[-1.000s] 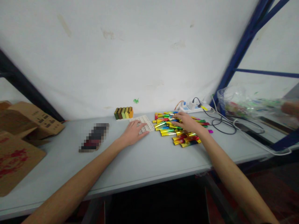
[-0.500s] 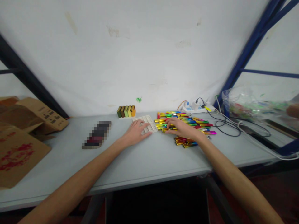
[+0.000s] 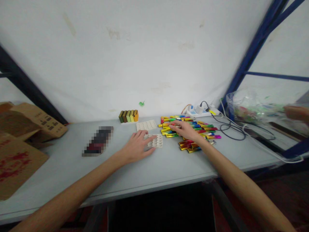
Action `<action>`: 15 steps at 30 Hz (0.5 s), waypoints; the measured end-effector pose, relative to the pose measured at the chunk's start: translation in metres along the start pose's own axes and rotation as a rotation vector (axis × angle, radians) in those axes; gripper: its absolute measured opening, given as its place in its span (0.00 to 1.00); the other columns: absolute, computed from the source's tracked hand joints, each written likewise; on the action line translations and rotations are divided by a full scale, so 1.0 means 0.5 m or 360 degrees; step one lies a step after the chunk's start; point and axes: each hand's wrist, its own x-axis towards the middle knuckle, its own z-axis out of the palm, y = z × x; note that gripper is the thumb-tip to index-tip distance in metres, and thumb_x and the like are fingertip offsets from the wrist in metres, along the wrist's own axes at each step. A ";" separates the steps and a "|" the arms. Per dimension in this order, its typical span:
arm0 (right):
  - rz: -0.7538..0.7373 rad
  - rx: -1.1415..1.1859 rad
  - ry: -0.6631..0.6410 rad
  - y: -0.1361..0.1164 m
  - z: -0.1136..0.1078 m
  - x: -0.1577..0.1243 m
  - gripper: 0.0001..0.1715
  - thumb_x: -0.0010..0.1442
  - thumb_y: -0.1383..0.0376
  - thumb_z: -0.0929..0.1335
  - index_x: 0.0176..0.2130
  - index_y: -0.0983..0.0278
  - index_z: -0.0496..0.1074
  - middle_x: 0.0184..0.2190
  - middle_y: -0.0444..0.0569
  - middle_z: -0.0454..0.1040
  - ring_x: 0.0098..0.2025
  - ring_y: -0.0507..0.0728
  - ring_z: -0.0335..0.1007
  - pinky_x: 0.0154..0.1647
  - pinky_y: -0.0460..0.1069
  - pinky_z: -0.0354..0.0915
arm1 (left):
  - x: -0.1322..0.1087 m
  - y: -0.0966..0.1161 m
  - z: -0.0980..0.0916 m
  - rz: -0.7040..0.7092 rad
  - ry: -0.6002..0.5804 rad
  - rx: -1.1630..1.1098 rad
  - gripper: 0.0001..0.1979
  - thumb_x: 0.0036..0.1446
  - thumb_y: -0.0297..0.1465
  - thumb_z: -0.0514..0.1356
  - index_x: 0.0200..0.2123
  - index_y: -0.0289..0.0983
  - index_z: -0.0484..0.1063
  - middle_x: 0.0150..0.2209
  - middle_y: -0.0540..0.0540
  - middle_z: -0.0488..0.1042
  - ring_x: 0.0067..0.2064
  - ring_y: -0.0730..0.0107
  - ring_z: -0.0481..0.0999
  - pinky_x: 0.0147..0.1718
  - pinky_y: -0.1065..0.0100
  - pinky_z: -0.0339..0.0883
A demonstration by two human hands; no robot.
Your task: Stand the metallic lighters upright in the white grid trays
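Observation:
My left hand (image 3: 138, 145) lies flat, fingers spread, on a white tray with round pockets (image 3: 156, 140) in the middle of the grey table (image 3: 149, 167). A second white tray (image 3: 146, 125) lies just behind it. My right hand (image 3: 185, 130) rests, fingers loosely stretched, on a pile of shiny gold, green, red and blue lighters (image 3: 190, 130) to the right of the trays. Whether a lighter is held under its fingers cannot be made out.
A row of green, brown and orange blocks (image 3: 128, 116) stands by the wall. A dark blurred object (image 3: 98, 141) lies left of the trays, cardboard boxes (image 3: 21, 135) at far left. A power strip (image 3: 201, 111), cables (image 3: 231, 130), a plastic bag (image 3: 251, 108) and another person's hand (image 3: 296, 112) are at right.
My left hand has slid one white tray toward me, uncovering the second tray behind it. My right hand stays on the lighter pile, shifted a little back.

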 end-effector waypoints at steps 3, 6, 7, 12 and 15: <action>0.0172 0.0049 0.0173 0.006 0.005 0.001 0.23 0.59 0.49 0.72 0.44 0.64 0.77 0.34 0.48 0.80 0.33 0.57 0.73 0.33 0.49 0.65 | -0.023 -0.001 -0.014 -0.0039 -0.0034 0.0025 0.30 0.66 0.45 0.57 0.70 0.52 0.60 0.59 0.37 0.65 0.61 0.46 0.66 0.58 0.45 0.64; 0.0202 0.0186 0.0176 -0.001 0.006 0.002 0.23 0.56 0.47 0.74 0.36 0.65 0.76 0.28 0.46 0.75 0.30 0.55 0.68 0.30 0.48 0.60 | -0.040 -0.023 -0.018 -0.0108 0.0017 -0.0037 0.35 0.63 0.45 0.59 0.71 0.46 0.58 0.63 0.35 0.63 0.64 0.44 0.64 0.62 0.46 0.61; 0.0205 0.0263 0.0144 -0.006 0.005 0.002 0.24 0.56 0.46 0.73 0.33 0.65 0.76 0.27 0.45 0.74 0.29 0.55 0.66 0.29 0.48 0.59 | -0.043 -0.033 -0.016 -0.0133 0.0024 -0.0079 0.37 0.62 0.45 0.60 0.71 0.42 0.57 0.63 0.34 0.64 0.64 0.45 0.64 0.62 0.47 0.61; 0.0091 0.0496 0.0078 -0.032 0.010 0.005 0.30 0.59 0.42 0.70 0.24 0.63 0.67 0.23 0.42 0.66 0.29 0.53 0.60 0.30 0.48 0.56 | -0.025 -0.067 0.005 -0.0177 0.0043 -0.0372 0.39 0.58 0.52 0.63 0.66 0.35 0.64 0.61 0.34 0.70 0.62 0.48 0.70 0.63 0.53 0.62; 0.0010 0.0544 -0.0061 -0.046 0.016 0.010 0.30 0.63 0.41 0.67 0.29 0.63 0.70 0.28 0.44 0.69 0.33 0.54 0.64 0.34 0.49 0.60 | 0.007 -0.063 0.023 -0.0113 0.0080 -0.0510 0.42 0.55 0.54 0.66 0.65 0.36 0.64 0.62 0.35 0.69 0.62 0.48 0.69 0.63 0.52 0.63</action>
